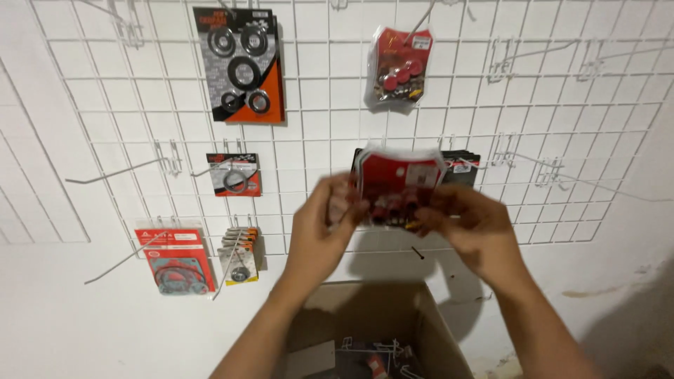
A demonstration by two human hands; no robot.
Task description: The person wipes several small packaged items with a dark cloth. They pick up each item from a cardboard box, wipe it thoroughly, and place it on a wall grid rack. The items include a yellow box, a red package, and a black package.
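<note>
Soft even light (hands motion-blurred)

White wire grid holds seal card, red packet; cardboard box below.

Both hands are raised before a white wire grid on the wall. The left hand and the right hand pinch a red plastic packet between them, blurred. Other packets hang from hooks; an open cardboard box sits below.
</note>
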